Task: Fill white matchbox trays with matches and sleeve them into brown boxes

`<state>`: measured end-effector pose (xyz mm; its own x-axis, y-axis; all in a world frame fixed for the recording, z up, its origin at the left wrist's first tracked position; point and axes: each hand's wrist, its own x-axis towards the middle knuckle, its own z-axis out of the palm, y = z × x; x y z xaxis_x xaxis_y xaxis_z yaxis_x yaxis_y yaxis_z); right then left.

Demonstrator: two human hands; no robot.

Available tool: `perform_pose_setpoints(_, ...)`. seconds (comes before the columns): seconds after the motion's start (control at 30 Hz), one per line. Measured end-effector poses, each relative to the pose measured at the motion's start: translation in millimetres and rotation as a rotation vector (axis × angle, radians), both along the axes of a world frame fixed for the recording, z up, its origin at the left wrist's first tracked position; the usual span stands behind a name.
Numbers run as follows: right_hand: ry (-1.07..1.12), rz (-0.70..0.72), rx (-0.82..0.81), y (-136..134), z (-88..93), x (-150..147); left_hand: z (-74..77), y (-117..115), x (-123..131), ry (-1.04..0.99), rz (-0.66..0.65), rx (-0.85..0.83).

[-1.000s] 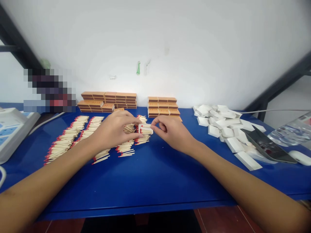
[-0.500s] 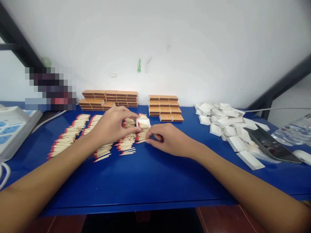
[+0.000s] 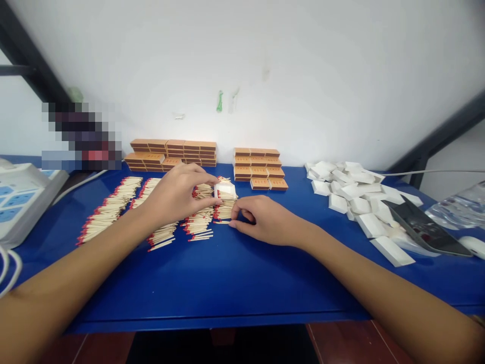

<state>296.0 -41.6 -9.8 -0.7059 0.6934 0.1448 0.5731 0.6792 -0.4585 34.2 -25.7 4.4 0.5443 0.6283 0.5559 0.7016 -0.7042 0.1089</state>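
My left hand (image 3: 177,191) grips a white matchbox tray (image 3: 224,189) between thumb and fingers, its open side tilted toward me. Beneath and in front of the tray lies a heap of red-headed matches (image 3: 226,210). The fingertips of my right hand (image 3: 265,220) are pinched together at the near right edge of this heap. A single match (image 3: 221,222) lies with its plain end at those fingertips. More rows of matches (image 3: 110,210) spread out to the left, partly covered by my left hand and forearm.
Orange matchboxes stand in a stack (image 3: 191,147) at the back left and another stack (image 3: 257,163) at the back centre. White trays (image 3: 354,191) are piled on the right, beside a phone (image 3: 426,227) and a clear plastic bottle (image 3: 460,206). A power strip (image 3: 22,202) sits far left.
The camera view has shifted slightly. The tray tips a little differently and matches now show at its near side. One match at my right fingertips now lies apart from the heap's near edge.
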Motion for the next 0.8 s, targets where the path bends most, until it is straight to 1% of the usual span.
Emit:
perform_pose_setpoints(0.2,-0.065,0.003,-0.078,0,5.5,4,0.8,0,0,0.015,-0.001,0.014)
perform_pose_setpoints(0.3,-0.06,-0.018,-0.058,0,4.2,2,1.0,0,0,0.007,-0.004,0.02)
perform_pose_setpoints(0.4,0.002,-0.052,-0.027,-2,1.5,-2,0.9,0,-1,0.004,-0.016,0.014)
perform_pose_setpoints(0.5,0.019,-0.074,-0.042,-5,0.0,-5,0.8,0,-1,0.011,-0.026,0.002)
perform_pose_setpoints(0.6,0.008,-0.044,-0.079,-9,0.1,-6,1.0,0,-1,0.016,-0.022,-0.009)
perform_pose_setpoints(0.8,0.011,0.004,-0.085,-12,2.1,-5,1.9,-2,1,0.007,-0.002,-0.013)
